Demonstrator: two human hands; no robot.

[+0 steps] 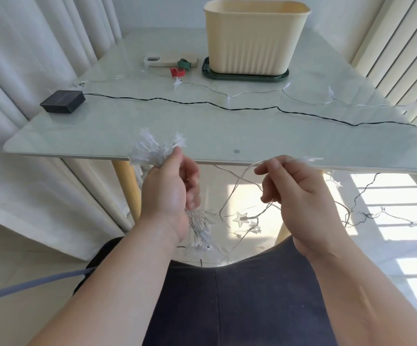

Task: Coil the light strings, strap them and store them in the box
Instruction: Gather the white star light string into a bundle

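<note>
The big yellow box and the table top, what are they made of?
The box looks like matte cream plastic: moulded ribs run down its walls, with rounded corners. The table top is probably glass or polished stone: glossy, pale, reflecting light, with a thin edge.

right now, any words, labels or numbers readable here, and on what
Round stamp on the glass tabletop, near its front edge: too small to read.
Nothing else bears readable text, neither the cream box nor the black panel.
</note>
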